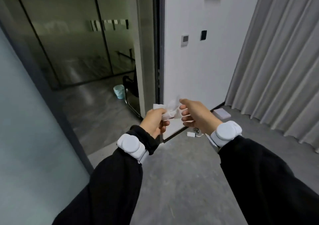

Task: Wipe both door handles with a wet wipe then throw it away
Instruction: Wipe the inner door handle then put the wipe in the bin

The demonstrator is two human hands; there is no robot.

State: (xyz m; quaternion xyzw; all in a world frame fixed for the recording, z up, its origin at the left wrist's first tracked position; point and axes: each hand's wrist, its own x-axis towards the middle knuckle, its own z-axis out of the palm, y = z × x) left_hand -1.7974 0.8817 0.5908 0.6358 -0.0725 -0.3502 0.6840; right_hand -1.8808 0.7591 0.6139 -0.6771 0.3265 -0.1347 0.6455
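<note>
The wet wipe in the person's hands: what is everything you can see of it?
The wet wipe is a thin white sheet, soft and crumpled, partly opened out rather than flat. It is held up in front of the person, between both hands, with the white wall behind it. The left hand grips its left end in curled fingers; the right hand pinches its upper right corner. Nothing else touches it. Whether it is soiled cannot be told.

1. Doorway point(103, 114) open between frosted glass panel point(25, 104) and white wall point(198, 72) — free passage.
2. Beyond it, bin point(119, 91) and chair frame point(129, 86) crowd the right side.
3. Charger point(190, 134) and flat box point(222, 113) lie at the wall's foot.
</note>
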